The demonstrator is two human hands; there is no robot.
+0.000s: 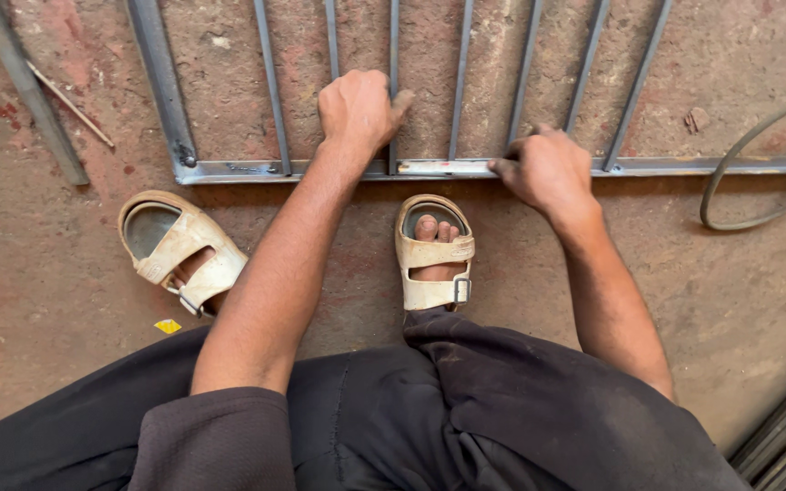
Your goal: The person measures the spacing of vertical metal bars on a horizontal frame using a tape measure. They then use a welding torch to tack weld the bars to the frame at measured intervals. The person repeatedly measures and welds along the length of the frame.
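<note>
- Right now I have both hands on a steel grille (229, 170) lying flat on the concrete floor (711, 273), its bottom rail running across the view just beyond my feet.
- My left hand (357, 109) is curled into a loose fist over one of the thin upright bars (394, 82), near where that bar meets the rail; the thumb sticks out to the right, touching the bar. I judge it is gripping the bar, though the fingers are tucked under and I cannot see them close.
- My right hand (548, 168) sits on the rail itself, fingers bent and pinched at a pale strip (448, 166) that lies along the rail's top. It looks nearly shut on the strip's end; whether it truly holds it or only presses it, I cannot tell.
- To do this well, I would keep the left hand bearing down so the grille does not slide on the floor, and keep the strip flush with the rail's edge, not skewed.
- I would also keep my fingertips off the joints, where edges may be sharp.
- Pose: both forearms reach forward and down from a squat, the left one straight and long, the right one bent outward at the wrist.
- My sandals (434, 255) are planted just short of the rail, one between the arms, one left.
- A loop of cable (730, 164) lies to the right, a loose bar (25, 91) far left.
</note>
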